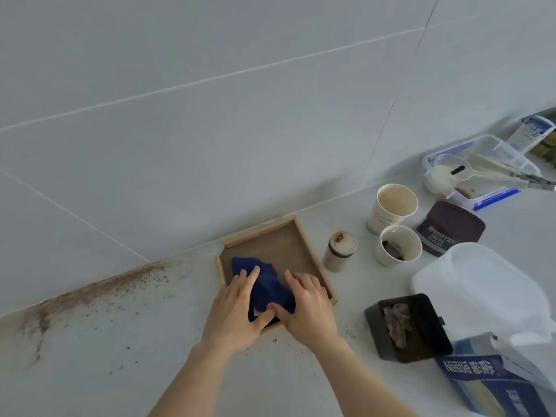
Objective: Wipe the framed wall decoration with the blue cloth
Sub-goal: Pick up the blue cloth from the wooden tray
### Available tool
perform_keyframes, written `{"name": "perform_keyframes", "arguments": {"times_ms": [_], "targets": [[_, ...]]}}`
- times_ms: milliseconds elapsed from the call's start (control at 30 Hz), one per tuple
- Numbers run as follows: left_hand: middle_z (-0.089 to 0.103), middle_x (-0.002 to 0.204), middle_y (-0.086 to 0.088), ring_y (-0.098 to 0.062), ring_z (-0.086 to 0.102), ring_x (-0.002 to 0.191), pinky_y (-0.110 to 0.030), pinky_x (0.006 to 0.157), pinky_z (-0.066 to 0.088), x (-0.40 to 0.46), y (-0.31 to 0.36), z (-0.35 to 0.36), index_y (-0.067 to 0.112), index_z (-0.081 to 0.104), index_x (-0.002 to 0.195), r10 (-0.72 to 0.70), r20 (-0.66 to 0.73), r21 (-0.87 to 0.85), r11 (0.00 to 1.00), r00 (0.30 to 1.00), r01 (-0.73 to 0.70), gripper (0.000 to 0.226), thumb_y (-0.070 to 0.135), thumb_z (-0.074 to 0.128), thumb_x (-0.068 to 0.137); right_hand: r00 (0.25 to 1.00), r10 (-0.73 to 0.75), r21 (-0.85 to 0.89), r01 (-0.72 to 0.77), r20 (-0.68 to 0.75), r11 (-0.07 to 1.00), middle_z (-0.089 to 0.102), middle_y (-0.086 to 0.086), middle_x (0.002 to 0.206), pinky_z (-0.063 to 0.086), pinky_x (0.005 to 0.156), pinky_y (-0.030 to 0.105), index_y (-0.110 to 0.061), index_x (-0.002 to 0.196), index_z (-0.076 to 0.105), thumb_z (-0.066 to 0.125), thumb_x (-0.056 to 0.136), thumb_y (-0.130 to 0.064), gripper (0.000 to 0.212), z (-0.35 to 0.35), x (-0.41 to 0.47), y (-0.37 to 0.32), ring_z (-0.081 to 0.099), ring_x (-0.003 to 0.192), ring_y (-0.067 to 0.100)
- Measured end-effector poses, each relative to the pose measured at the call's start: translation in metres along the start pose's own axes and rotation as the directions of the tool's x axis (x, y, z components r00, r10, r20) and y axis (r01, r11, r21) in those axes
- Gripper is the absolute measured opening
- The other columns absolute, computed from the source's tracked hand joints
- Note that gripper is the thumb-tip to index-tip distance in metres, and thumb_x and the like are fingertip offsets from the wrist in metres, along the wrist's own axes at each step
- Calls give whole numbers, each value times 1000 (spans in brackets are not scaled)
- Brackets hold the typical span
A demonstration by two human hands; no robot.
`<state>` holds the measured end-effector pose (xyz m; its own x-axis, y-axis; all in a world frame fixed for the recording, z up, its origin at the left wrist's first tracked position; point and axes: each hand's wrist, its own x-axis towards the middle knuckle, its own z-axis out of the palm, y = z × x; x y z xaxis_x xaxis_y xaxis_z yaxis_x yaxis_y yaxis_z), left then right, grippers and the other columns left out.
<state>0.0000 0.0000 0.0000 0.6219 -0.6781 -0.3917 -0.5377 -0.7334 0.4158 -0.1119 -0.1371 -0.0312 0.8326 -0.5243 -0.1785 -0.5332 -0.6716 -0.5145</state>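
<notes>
A square wooden-framed decoration [296, 236] lies flat on the pale counter, its brown panel facing up, close to the tiled wall. A dark blue cloth [269, 285] is bunched on the panel's near half. My left hand [237, 308] rests on the cloth's left side with fingers spread and thumb tucked under the cloth's near edge. My right hand [310, 307] presses on the cloth's right side, its thumb meeting the left thumb. The frame's near corner is hidden under both hands.
Brown powder stains [90, 293] run along the wall joint to the left. Right of the frame stand a small jar [340, 251], two paper cups [397, 245], a cocoa tin [449, 227], a black box [409, 326], a white jug [481, 290], a Nestle carton [493, 383] and a clear container [481, 167].
</notes>
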Motion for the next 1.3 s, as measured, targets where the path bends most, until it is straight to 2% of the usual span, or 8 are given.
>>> {"name": "perform_keyframes", "arguments": {"times_ms": [67, 167, 267, 367, 600, 800, 1000, 1300], "targets": [[22, 172, -1, -24, 29, 155, -39, 125, 26, 5, -2, 4, 37, 2, 163, -14, 9, 7, 1000, 1000, 14, 90, 63, 54, 95, 1000, 3, -17, -3, -9, 1000, 60, -1, 134, 45, 103, 38, -21, 147, 51, 66, 89, -62, 72, 4, 2, 1, 50, 128, 24], [38, 165, 0, -24, 43, 145, -39, 120, 36, 9, -4, 12, 34, 12, 163, -28, -31, 42, 999, 999, 30, 83, 56, 58, 97, 1000, 0, -62, 0, -2, 998, 63, -3, 115, 44, 96, 35, -24, 134, 63, 67, 89, -59, 57, 10, 3, 4, 53, 111, 22], [57, 145, 4, -21, 54, 131, -35, 112, 41, 14, -3, 14, 34, 28, 158, -32, -108, 110, 993, 994, 44, 69, 48, 61, 98, 999, -15, -44, 14, -32, 999, 67, -2, 105, 44, 90, 34, -23, 121, 72, 72, 90, -46, 39, 14, 4, 5, 55, 105, 23], [67, 125, 7, -19, 58, 118, -33, 103, 42, 15, 6, 10, 33, 46, 143, -35, -162, 171, 983, 986, 63, 48, 44, 61, 99, 998, -29, -35, 27, -50, 999, 71, -2, 99, 44, 87, 34, -21, 110, 75, 72, 92, -33, 21, 16, 2, 5, 57, 101, 24], [73, 109, 10, -18, 60, 112, -32, 101, 40, 13, 10, -14, 31, 60, 126, -13, -229, 233, 970, 973, 68, 30, 45, 61, 99, 983, -95, -43, 89, -156, 995, 70, -5, 89, 52, 83, 37, -22, 96, 76, 76, 89, -26, 8, -3, 4, -2, 61, 90, 22], [72, 113, 9, -19, 58, 111, -32, 99, 39, 9, 19, -64, 31, 61, 123, 64, -318, 263, 964, 946, 23, 25, 43, 58, 101, 934, -253, -154, 219, -252, 963, 69, -5, 93, 50, 87, 37, -23, 98, 73, 68, 95, -28, 8, -46, 18, -25, 61, 94, 22], [74, 108, 6, -23, 58, 106, -35, 96, 40, -3, 29, -132, 26, 64, 113, 136, -431, 281, 960, 892, -10, 18, 39, 58, 102, 845, -370, -230, 301, -386, 926, 67, -4, 86, 50, 83, 37, -20, 91, 72, 70, 94, -24, 5, -96, 33, -69, 60, 87, 24], [74, 105, 6, -22, 59, 106, -34, 94, 40, -55, 21, -237, 26, 66, 113, 219, -609, 336, 942, 763, -1, 18, 37, 56, 103, 676, -519, -363, 374, -523, 854, 66, -3, 77, 50, 77, 36, -18, 82, 71, 77, 86, -19, 7, -162, 38, -165, 60, 78, 25]]}}
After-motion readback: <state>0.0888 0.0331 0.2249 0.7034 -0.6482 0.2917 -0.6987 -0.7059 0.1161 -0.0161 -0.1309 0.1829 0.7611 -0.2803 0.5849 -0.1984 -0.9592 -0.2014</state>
